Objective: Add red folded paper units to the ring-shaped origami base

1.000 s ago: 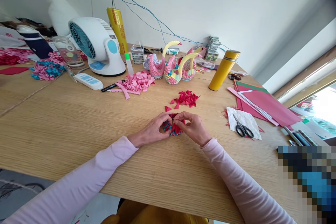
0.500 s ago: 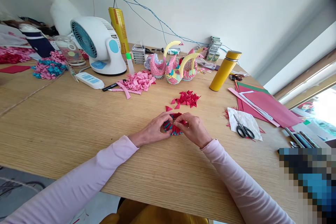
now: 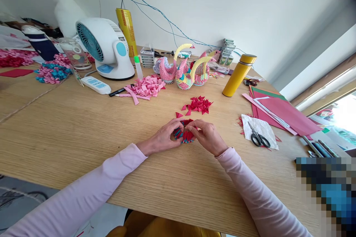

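Observation:
A round ring of folded paper pieces [image 3: 188, 137], red with blue, rests on the wooden table between my hands. My left hand [image 3: 162, 137] is closed around its left side, thumb at the near edge and fingers over the far edge. The fingertips of my right hand [image 3: 209, 137] are pinched together on the ring's right part, at the pleated red pieces; whether a loose piece is between them is hidden. Just beyond lies a heap of red folded paper triangles [image 3: 200, 104], with a few strays at its left.
Paper swans [image 3: 185, 77] stand at the back, beside pink paper strips [image 3: 148, 87] and a white fan [image 3: 101, 48]. To the right are a yellow flask [image 3: 239, 76], scissors [image 3: 259, 139] on a white cloth and red paper sheets [image 3: 289, 113].
My right hand has shifted slightly right, its fingertips still pinched at the ring. My left hand keeps its hold, and the ring looks nearly unmoved.

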Demonstrator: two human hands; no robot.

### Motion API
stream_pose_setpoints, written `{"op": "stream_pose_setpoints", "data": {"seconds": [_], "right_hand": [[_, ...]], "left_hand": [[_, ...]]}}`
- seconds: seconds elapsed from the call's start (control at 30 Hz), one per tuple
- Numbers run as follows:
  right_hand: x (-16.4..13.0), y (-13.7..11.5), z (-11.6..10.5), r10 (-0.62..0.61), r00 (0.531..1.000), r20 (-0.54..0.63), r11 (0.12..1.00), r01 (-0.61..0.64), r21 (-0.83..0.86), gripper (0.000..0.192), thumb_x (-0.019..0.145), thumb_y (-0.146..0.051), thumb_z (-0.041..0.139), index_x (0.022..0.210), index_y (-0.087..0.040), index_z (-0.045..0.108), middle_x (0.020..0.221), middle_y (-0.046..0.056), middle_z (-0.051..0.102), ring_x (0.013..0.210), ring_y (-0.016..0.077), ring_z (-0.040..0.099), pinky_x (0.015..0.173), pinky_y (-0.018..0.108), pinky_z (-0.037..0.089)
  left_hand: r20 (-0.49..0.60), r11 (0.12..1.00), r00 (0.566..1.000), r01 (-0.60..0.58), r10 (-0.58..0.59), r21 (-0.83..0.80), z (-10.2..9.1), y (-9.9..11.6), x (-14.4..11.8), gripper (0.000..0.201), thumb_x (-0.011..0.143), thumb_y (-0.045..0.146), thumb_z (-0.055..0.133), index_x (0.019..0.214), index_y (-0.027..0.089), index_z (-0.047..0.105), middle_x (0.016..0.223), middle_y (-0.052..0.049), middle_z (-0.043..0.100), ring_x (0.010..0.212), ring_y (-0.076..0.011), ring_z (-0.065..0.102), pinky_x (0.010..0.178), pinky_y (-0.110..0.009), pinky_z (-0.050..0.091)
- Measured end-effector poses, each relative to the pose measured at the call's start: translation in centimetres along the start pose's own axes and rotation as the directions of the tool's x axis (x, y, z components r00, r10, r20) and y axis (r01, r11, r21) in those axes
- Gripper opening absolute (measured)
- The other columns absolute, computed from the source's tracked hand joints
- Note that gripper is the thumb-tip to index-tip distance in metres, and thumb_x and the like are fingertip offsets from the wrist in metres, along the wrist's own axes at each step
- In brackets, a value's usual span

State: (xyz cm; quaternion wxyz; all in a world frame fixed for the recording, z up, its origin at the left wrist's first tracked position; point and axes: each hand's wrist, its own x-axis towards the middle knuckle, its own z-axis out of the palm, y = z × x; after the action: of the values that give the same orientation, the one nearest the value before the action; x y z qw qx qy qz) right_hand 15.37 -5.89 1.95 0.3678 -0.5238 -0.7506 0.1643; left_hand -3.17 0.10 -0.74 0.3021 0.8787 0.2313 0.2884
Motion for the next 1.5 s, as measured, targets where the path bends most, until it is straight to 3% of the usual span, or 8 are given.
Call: {"op": "stream_pose_setpoints", "data": {"seconds": [0.23, 0.57, 0.73, 0.9, 1.03, 1.3, 1.5], "right_hand": [[-0.1, 0.0, -0.4, -0.016, 0.999, 0.051, 1.000, 0.015, 0.014, 0.012, 0.085, -0.020, 0.057, 0.086, -0.019, 0.070, 0.080, 0.005, 0.067, 0.069, 0.0143, 0.060, 0.061, 0.025, 0.048], [-0.3, 0.6, 0.6, -0.075, 0.997, -0.031, 0.997, 0.074, -0.027, 0.012, 0.085, -0.019, 0.055, 0.079, -0.017, 0.066, 0.075, 0.005, 0.064, 0.069, 0.0148, 0.058, 0.064, 0.026, 0.048], [-0.4, 0.8, 0.8, 0.054, 0.996, -0.071, 0.991, -0.045, 0.123, 0.013, 0.085, -0.025, 0.054, 0.080, -0.017, 0.063, 0.077, 0.005, 0.064, 0.066, 0.0148, 0.060, 0.059, 0.026, 0.050], [-0.2, 1.0, 1.0, 0.305, 0.950, -0.061, 0.852, -0.244, 0.462, 0.022, 0.081, -0.040, 0.060, 0.079, -0.018, 0.060, 0.072, 0.002, 0.063, 0.056, 0.0140, 0.062, 0.051, 0.027, 0.053], [0.0, 0.6, 0.9, 0.392, 0.920, -0.021, 0.753, -0.308, 0.582, 0.029, 0.075, -0.046, 0.065, 0.077, -0.017, 0.060, 0.072, 0.002, 0.064, 0.055, 0.0137, 0.064, 0.054, 0.027, 0.055], [0.1, 0.0, 0.7, 0.467, 0.884, -0.006, 0.584, -0.304, 0.753, 0.030, 0.069, -0.043, 0.073, 0.073, -0.015, 0.062, 0.065, 0.001, 0.065, 0.055, 0.0115, 0.060, 0.053, 0.025, 0.055], [0.3, 0.1, 0.5, 0.578, 0.816, 0.021, 0.347, -0.269, 0.898, 0.020, 0.064, -0.029, 0.075, 0.068, -0.016, 0.061, 0.067, 0.000, 0.064, 0.057, 0.0110, 0.060, 0.042, 0.018, 0.049]], "left_hand": [[0.011, 1.000, 1.000, -0.013, 0.013, -0.023, -0.1, 0.1, -0.1, 0.022, 0.072, 0.011, 0.058, 0.091, 0.020, 0.050, 0.108, -0.007, 0.055, 0.105, -0.0206, 0.054, 0.091, -0.032, 0.044], [0.018, 1.000, 1.000, 0.016, -0.016, 0.010, -0.1, 0.3, 0.1, 0.025, 0.069, 0.009, 0.057, 0.090, 0.020, 0.050, 0.104, -0.006, 0.057, 0.098, -0.0200, 0.055, 0.086, -0.031, 0.045], [0.023, 1.000, 1.000, 0.004, -0.004, 0.012, -0.2, 0.3, 0.2, 0.028, 0.068, 0.008, 0.058, 0.092, 0.020, 0.050, 0.109, -0.008, 0.057, 0.103, -0.0222, 0.054, 0.089, -0.034, 0.045], [0.022, 1.000, 1.000, 0.009, -0.009, 0.011, -0.1, 0.2, 0.1, 0.025, 0.069, 0.008, 0.059, 0.089, 0.020, 0.050, 0.115, -0.008, 0.056, 0.106, -0.0224, 0.054, 0.090, -0.034, 0.045], [0.028, 1.000, 0.999, -0.016, 0.016, -0.015, 0.0, 0.1, 0.0, 0.035, 0.069, 0.006, 0.058, 0.101, 0.020, 0.051, 0.122, -0.008, 0.053, 0.112, -0.0222, 0.052, 0.095, -0.035, 0.044], [0.034, 1.000, 0.999, -0.017, 0.017, -0.011, 0.1, 0.8, 0.1, 0.032, 0.069, 0.005, 0.060, 0.097, 0.020, 0.056, 0.132, -0.009, 0.045, 0.126, -0.0242, 0.044, 0.104, -0.037, 0.039], [-0.043, 1.000, 0.999, -0.008, 0.007, -0.026, 0.8, 1.1, 0.3, 0.014, 0.080, 0.029, 0.065, 0.087, 0.020, 0.056, 0.129, -0.010, 0.048, 0.120, -0.0231, 0.049, 0.100, -0.036, 0.043]]}}
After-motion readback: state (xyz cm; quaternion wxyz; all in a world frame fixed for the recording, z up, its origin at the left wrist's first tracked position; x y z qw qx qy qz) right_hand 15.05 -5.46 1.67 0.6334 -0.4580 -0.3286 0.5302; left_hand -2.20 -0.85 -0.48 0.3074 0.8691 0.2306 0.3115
